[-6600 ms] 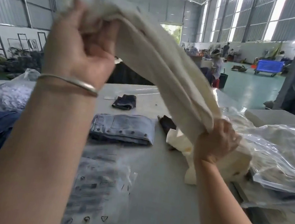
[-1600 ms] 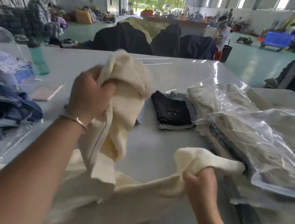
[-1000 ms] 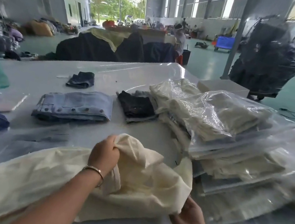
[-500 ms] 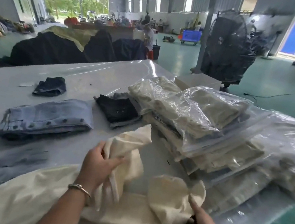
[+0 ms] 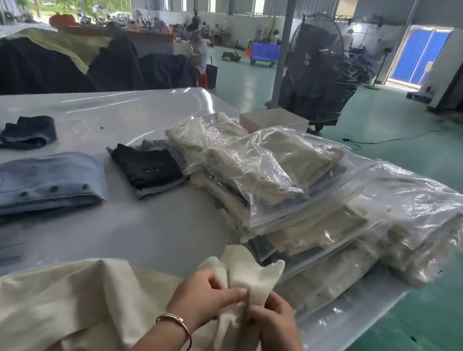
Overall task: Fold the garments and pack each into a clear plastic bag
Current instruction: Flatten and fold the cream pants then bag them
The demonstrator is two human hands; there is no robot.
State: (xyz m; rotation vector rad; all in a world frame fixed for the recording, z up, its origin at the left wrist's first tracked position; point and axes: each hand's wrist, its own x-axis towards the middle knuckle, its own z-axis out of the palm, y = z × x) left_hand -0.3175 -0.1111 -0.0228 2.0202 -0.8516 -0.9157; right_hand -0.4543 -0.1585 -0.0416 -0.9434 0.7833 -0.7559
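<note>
A: How are the hands seen?

B: The left hand [image 5: 203,298] is closed, its fingers pinched on an end of the cream garment [image 5: 55,308]. A thin bangle [image 5: 177,324] is worn on that wrist. The right hand [image 5: 273,323] is also closed on the same end, just beside the left, the two nearly touching. A short flap of cloth is held up above both hands.

A: Where is the garment placed?

B: Most of it is spread, rumpled, over the near part of the desk [image 5: 153,232], running off to the lower left. Only the gripped end is lifted.

A: What else is carried by the desk?

B: A stack of bagged garments [image 5: 298,192] in clear plastic is seen just beyond the hands, to the right. A folded dark garment [image 5: 148,167] is laid touching the stack's left side, a folded blue denim piece [image 5: 23,186] farther left, and a small dark folded piece [image 5: 29,130] behind that, apart from it.
</note>
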